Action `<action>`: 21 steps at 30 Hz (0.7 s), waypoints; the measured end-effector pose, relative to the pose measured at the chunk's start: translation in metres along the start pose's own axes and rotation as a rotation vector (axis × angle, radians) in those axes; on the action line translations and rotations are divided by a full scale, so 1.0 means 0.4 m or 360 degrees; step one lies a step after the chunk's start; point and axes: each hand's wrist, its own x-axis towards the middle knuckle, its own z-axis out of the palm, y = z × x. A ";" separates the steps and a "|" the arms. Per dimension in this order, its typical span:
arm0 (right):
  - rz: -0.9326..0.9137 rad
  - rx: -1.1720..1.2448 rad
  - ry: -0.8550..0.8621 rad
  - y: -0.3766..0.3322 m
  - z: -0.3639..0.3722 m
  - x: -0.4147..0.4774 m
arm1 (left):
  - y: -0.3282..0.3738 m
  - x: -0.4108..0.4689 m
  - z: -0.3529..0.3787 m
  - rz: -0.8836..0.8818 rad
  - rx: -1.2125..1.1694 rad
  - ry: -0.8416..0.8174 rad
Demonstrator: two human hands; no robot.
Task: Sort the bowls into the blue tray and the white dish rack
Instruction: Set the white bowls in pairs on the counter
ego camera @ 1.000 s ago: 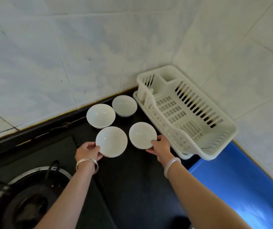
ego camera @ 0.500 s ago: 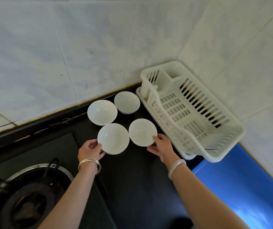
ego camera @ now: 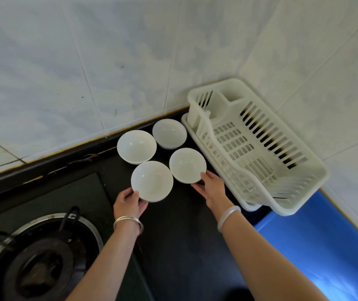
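4 bowls [ego camera: 152, 181], all plain white, glossy, no print. Dish rack [ego camera: 258, 148]: off-white plastic, slotted grid pattern on walls and base. Tray [ego camera: 325, 242]: solid bright blue, pale glare patch near bottom edge. Worktop [ego camera: 186, 246]: flat black. Wall tiles [ego camera: 87, 61]: white with faint grey-blue marbling, thin grey grout lines; brownish-yellow stained strip along the joint with the worktop. Stove burner [ego camera: 37, 261]: black centre, silver metal ring. Left wrist bangles [ego camera: 128, 222]: silver. Right wrist bangle [ego camera: 228, 216]: milky translucent white.
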 end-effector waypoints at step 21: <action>-0.0003 -0.0358 -0.0153 -0.028 -0.046 -0.080 | -0.022 -0.042 -0.005 0.0106 0.0159 -0.0063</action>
